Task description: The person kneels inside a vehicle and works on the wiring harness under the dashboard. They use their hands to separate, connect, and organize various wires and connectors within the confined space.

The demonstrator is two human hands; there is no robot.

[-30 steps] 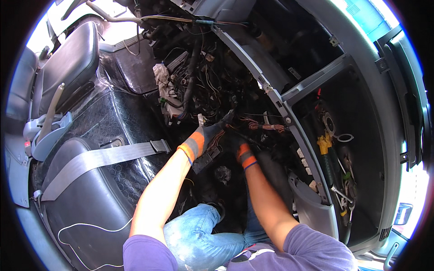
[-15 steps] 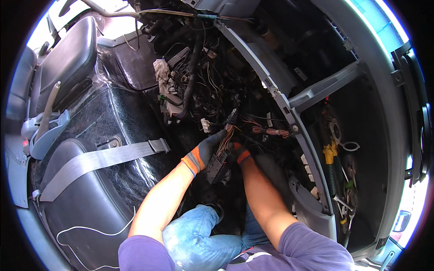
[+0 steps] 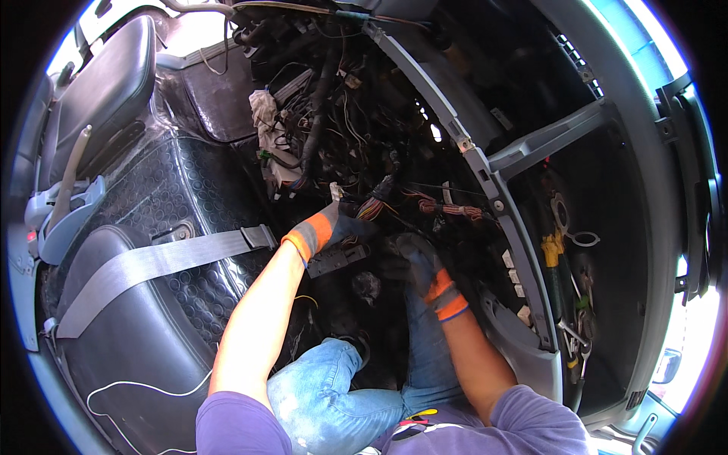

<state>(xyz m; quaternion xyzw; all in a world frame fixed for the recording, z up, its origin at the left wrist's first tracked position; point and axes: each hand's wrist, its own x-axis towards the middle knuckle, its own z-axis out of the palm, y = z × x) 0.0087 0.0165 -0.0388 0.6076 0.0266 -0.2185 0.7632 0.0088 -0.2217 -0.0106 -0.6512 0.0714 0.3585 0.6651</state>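
Nearest the camera are the person's purple sleeves and bent knees in blue jeans, with both bare forearms running up from them into the footwell of a stripped car. The right hand, in a dark glove with an orange cuff, is curled in the dark space just below the wiring; whether it holds anything cannot be told, since the fingers are lost in shadow. The left hand, gloved the same way, reaches a little higher and is closed around a bundle of coloured wires where it leaves the tangle, with a black connector block just under the palm, touching or nearly so. To the left lies a grey seat belt across a black dotted rubber floor mat. Beyond the hands hangs the main mass of black cables with a wad of white cloth beside it. A grey metal crossbar slants across the right, and a black seat back stands far left.
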